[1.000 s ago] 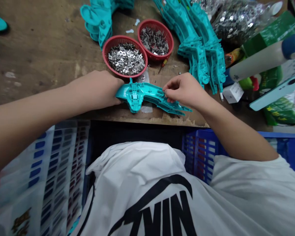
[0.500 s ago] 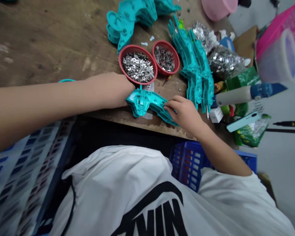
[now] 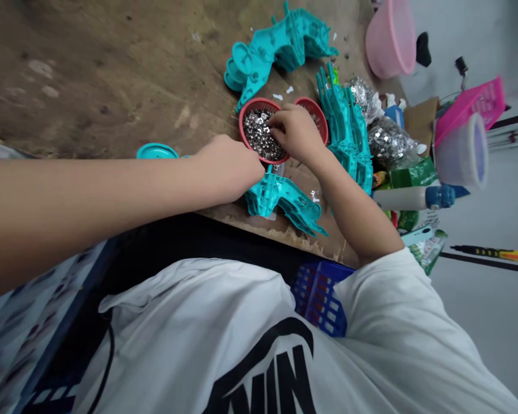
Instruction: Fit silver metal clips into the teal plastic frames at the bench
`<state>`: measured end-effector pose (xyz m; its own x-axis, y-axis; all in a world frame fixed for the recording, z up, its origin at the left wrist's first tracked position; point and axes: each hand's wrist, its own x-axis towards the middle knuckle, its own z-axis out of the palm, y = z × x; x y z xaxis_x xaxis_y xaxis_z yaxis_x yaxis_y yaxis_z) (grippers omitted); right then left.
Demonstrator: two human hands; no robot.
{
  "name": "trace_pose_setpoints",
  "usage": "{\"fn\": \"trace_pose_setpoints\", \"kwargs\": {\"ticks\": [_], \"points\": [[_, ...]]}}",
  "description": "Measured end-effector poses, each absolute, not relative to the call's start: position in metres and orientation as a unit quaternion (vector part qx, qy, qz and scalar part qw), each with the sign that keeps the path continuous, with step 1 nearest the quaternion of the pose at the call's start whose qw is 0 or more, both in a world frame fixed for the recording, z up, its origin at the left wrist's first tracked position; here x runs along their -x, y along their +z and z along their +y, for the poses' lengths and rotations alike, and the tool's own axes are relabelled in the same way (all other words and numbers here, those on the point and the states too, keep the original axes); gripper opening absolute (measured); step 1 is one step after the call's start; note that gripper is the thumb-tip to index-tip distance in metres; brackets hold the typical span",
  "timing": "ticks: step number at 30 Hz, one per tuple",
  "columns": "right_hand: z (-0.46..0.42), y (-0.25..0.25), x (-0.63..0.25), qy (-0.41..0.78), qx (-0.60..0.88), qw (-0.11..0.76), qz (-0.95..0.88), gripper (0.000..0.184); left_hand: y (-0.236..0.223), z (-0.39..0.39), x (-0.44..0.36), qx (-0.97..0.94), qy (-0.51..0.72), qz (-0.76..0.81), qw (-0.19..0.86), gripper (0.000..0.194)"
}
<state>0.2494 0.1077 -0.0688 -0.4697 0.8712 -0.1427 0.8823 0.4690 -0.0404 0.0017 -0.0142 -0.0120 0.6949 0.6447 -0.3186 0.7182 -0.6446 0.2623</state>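
A teal moulded plastic part [image 3: 285, 198], curved and ribbed, lies near the table's front edge. My left hand [image 3: 237, 167] is closed at its left end, with the fingers mostly hidden behind the back of the hand. Just behind the part is a red basket [image 3: 248, 102] full of small shiny metal pieces [image 3: 256, 129]. Into these my right hand [image 3: 296, 132] reaches from the right, thumb and fingers pinched at a small metal piece. A second red basket [image 3: 322, 118] is partly covered by that hand.
Stacked teal parts [image 3: 347, 132] stand to the right, and more teal parts [image 3: 276, 49] lie behind the baskets. Bags of metal pieces [image 3: 392, 141], a white bottle [image 3: 399, 198] and a pink tub [image 3: 388, 40] crowd the right side. Below is a blue crate [image 3: 319, 299].
My right hand has left the right end of the teal part and moved up into the red basket of metal pieces. My left hand stays at the part's left end. The view has shifted.
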Motion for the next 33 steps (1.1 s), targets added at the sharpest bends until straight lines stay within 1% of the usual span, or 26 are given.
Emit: {"fn": "trace_pose_setpoints", "kwargs": {"ticks": [4, 9, 12, 15, 19, 22, 25, 28, 33], "points": [[0.103, -0.072, -0.262, -0.059, -0.509, 0.037, 0.858, 0.02, -0.015, -0.013, -0.002, -0.91, -0.08, 0.368, 0.172, 0.037], [0.101, -0.076, -0.271, -0.057, -0.517, 0.01, 0.854, 0.018, -0.009, -0.014, -0.001, -0.909, -0.109, 0.366, 0.167, 0.049], [0.099, -0.082, -0.271, -0.047, -0.507, -0.01, 0.861, 0.018, -0.009, -0.015, -0.001, -0.911, -0.097, 0.368, 0.156, 0.044], [0.095, -0.085, -0.27, -0.04, -0.504, 0.0, 0.863, 0.022, -0.01, -0.016, 0.0, -0.912, -0.101, 0.368, 0.151, 0.042], [0.092, -0.083, -0.274, -0.026, -0.503, -0.004, 0.864, 0.028, -0.007, -0.017, 0.0, -0.906, -0.121, 0.374, 0.158, 0.052], [0.091, -0.082, -0.279, -0.027, -0.496, 0.003, 0.868, 0.024, -0.003, -0.018, 0.0, -0.906, -0.131, 0.369, 0.161, 0.059], [0.092, -0.085, -0.283, -0.024, -0.485, 0.009, 0.874, 0.02, -0.001, -0.019, -0.001, -0.906, -0.134, 0.369, 0.159, 0.058], [0.093, -0.089, -0.283, -0.013, -0.475, -0.002, 0.88, 0.018, 0.0, -0.019, -0.001, -0.903, -0.131, 0.377, 0.161, 0.057], [0.096, -0.09, -0.28, -0.009, -0.475, -0.001, 0.88, 0.017, -0.011, -0.02, 0.002, -0.901, -0.1, 0.384, 0.177, 0.057]]}}
